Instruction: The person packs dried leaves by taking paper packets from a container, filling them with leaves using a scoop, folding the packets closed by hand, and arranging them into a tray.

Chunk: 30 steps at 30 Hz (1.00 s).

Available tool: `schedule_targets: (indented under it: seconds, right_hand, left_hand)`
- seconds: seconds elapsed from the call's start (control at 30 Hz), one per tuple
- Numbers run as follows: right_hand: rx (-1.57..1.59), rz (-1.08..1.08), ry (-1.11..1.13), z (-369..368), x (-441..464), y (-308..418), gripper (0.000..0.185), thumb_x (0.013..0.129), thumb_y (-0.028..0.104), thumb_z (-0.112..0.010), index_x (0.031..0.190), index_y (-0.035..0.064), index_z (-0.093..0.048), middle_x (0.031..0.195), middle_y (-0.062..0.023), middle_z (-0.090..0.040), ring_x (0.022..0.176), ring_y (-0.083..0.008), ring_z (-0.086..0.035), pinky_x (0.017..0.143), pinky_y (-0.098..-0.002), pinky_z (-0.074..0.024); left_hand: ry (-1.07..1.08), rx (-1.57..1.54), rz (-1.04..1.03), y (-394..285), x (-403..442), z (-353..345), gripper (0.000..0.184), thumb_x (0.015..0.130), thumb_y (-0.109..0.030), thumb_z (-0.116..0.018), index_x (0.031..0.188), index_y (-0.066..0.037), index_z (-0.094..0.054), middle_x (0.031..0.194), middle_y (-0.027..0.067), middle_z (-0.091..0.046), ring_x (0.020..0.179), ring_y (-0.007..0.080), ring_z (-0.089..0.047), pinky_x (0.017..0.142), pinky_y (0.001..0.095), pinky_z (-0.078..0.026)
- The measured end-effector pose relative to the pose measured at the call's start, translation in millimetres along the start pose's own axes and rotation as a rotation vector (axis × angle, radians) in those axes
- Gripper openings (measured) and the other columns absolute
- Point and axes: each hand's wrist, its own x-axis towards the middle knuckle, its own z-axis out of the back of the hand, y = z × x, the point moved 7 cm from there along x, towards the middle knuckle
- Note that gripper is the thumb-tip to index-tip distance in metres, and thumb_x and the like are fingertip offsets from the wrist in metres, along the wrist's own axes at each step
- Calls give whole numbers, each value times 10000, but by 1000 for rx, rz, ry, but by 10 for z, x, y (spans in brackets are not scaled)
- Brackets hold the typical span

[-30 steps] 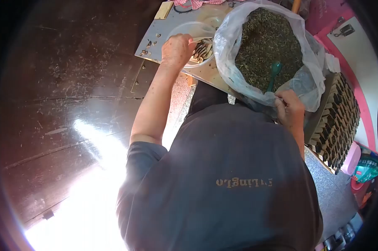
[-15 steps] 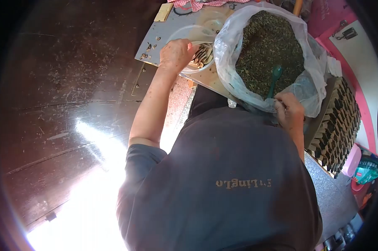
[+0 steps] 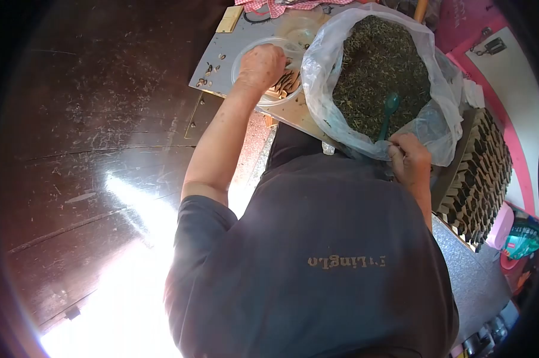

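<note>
My left hand is over a round clear plastic tub, its fingers curled down inside; what they hold, if anything, is hidden. Small brown pieces lie in the tub beside the fingers. My right hand pinches the near rim of a white plastic bag. Dark green-brown dried leaf bits fill the bag. A green spoon rests on them, its handle pointing toward my right hand.
Small pieces and a pale wooden block lie on the grey table. Red checked cloth is at its far edge. A rack of stacked dark and tan pieces stands right. Dark wooden surface on the left.
My left hand has shifted slightly up and right over the tub, with its fingers lower inside. My right hand stays at the bag's rim.
</note>
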Motion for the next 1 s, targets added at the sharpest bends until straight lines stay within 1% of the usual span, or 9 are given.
schedule_targets:
  seconds: [0.2,0.33,0.37,0.43,0.5,0.6,0.77,0.9,1.0]
  right_hand:
    - [2,-8,2,-17,23,0,128,726,-7,-644,851,16,-629,776,-136,-606,710,-330,-611,614,-394,-477]
    - [11,30,-5,-28,26,9,156,737,-45,-625,885,7,-623,802,-130,-611,673,-274,-603,607,-334,-469]
    - [4,49,-14,-23,28,20,152,742,-45,-622,886,4,-622,811,-130,-615,678,-271,-605,615,-327,-472]
    - [61,51,-53,7,82,58,144,752,-45,-614,887,3,-624,819,-124,-617,682,-252,-604,623,-318,-473]
    - [107,50,-99,58,172,119,136,762,-45,-605,888,1,-625,828,-117,-619,686,-234,-604,632,-308,-474]
    - [347,-17,-166,72,394,137,186,770,-20,-614,956,-7,-627,880,-68,-619,720,-138,-567,667,-263,-463]
    - [433,-128,-48,-266,735,-24,323,774,66,-651,1087,-13,-634,939,-36,-625,752,-77,-535,699,-221,-447]
    - [659,-259,20,-524,676,-373,223,788,132,-669,950,-20,-671,719,-9,-635,629,-71,-556,586,-245,-456]
    - [872,-378,-37,-530,591,-468,177,815,112,-636,920,-24,-676,717,0,-641,627,-54,-552,576,-237,-457]
  left_hand:
    - [-275,-86,29,310,-30,305,160,828,-195,-577,813,-80,-687,838,142,-679,775,343,-659,718,410,-538]
    - [-469,-210,47,433,-189,721,115,819,-169,-651,828,-60,-688,791,118,-678,694,255,-674,642,339,-530]
    - [-563,-204,-32,419,-239,852,121,824,-152,-672,855,-37,-690,728,79,-662,639,151,-645,597,272,-501]
    - [-617,-435,23,312,-359,1117,73,785,-125,-660,803,-58,-682,728,112,-650,630,236,-642,600,319,-509]
    - [-623,-530,20,135,-433,1295,97,800,-111,-675,833,-20,-687,699,65,-651,603,126,-612,586,253,-483]
    - [-411,-999,-47,-276,-413,1239,153,867,-132,-659,861,20,-681,699,-53,-597,635,4,-495,571,179,-416]
    - [64,-1222,-63,-916,-240,558,149,890,-161,-665,919,-16,-682,779,-47,-632,691,10,-519,619,175,-403]
    - [122,-1364,-61,-1098,-153,185,189,898,-220,-654,893,-34,-684,767,-31,-639,683,39,-524,621,198,-406]
    - [251,-1487,-60,-1263,-225,-29,351,900,-306,-646,1115,-30,-617,982,31,-647,879,102,-602,752,227,-481]
